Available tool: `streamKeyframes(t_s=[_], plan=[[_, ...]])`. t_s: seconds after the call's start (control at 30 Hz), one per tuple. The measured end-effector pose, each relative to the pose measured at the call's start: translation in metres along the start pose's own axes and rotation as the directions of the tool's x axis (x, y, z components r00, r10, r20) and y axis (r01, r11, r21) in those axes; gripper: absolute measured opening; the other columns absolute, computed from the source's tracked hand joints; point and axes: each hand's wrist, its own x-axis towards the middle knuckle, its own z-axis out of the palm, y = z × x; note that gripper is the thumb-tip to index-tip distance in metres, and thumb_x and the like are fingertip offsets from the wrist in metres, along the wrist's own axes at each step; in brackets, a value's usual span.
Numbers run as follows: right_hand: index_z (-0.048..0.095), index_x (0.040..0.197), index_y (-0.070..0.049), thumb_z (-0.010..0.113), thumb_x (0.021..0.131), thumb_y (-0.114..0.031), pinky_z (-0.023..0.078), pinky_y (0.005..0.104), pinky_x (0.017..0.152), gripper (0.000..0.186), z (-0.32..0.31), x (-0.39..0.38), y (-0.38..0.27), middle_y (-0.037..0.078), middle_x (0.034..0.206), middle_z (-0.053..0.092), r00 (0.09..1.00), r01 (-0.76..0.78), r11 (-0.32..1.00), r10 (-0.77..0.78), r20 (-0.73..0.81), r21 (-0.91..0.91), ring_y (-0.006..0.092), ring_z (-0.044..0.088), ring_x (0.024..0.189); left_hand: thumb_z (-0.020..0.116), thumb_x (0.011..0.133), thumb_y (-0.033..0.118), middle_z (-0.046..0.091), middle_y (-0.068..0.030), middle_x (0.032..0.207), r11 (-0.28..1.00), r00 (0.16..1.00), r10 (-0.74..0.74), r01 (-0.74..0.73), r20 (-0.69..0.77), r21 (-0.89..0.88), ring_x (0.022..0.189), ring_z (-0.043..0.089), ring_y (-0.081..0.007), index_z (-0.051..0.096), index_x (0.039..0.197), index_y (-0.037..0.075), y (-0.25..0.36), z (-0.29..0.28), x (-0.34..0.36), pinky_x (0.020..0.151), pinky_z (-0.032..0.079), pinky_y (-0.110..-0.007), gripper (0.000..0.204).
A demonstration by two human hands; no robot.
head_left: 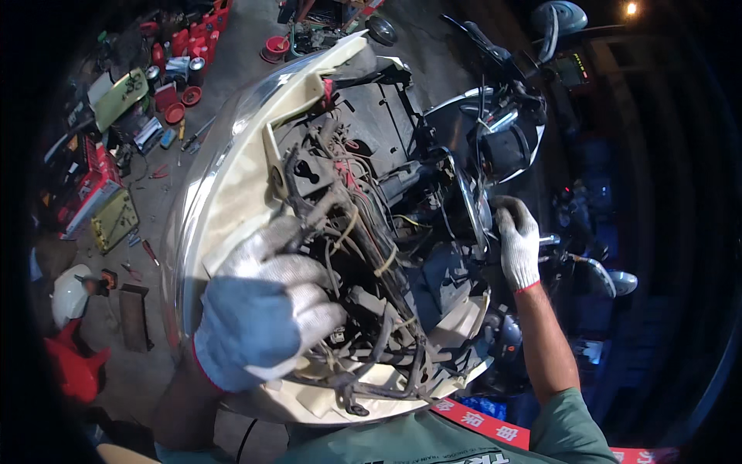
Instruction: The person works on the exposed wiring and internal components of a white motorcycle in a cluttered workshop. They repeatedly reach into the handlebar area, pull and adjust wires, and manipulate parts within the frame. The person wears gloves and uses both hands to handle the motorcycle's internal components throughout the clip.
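Observation:
A scooter's opened body fills the middle, its cream inner shell [232, 174] curving around a dark frame and a bundle of wiring [352, 174]. Over the left side of the frame is my left hand [259, 309], in a white knit glove with a blue-grey back. Its fingers are spread and loosely bent beside a dirty metal bracket [309, 174]; nothing shows in them. At the right my right hand [516, 240], gloved in white with a red cuff, curls its fingers over the edge of a shiny chrome-trimmed panel [473, 203]. Its thumb is hidden.
On the floor at left lie red tool cases [93, 182], a yellow-green tray [120, 100] of small parts, red bowls [175, 114] and a screwdriver [149, 251]. Mirrors [564, 17] stick out at right. A red banner [487, 424] lies near my body.

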Motion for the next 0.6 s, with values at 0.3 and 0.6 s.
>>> streamKeyframes(t_s=[0.3,0.6], plan=[[0.07,0.104,-0.008,0.059,0.094,-0.024,0.049,0.0452,0.09,0.022,0.008,0.004,0.003,0.016,0.105,0.069,0.972,0.196,0.956,-0.218,-0.083,-0.216,0.037,0.062,0.101,0.064,0.086,0.005,0.069,-0.0148,0.103,0.957,0.97,-0.23,0.239,-0.076,0.164,0.102,0.066,-0.0347,0.071,0.108,0.004,0.067,0.021,0.068,0.092,0.051,-0.045,0.023],[0.065,0.122,0.001,0.05,0.097,-0.034,0.047,0.0466,0.099,0.046,-0.005,0.005,-0.009,0.025,0.115,0.068,0.972,0.233,0.926,-0.227,0.056,-0.296,0.039,0.063,0.108,0.073,0.089,0.032,0.068,-0.0248,0.119,0.821,0.598,-0.54,0.217,0.593,0.528,0.113,0.065,-0.0401,0.061,0.127,0.001,0.016,0.111,0.159,0.096,0.052,-0.046,0.051]])
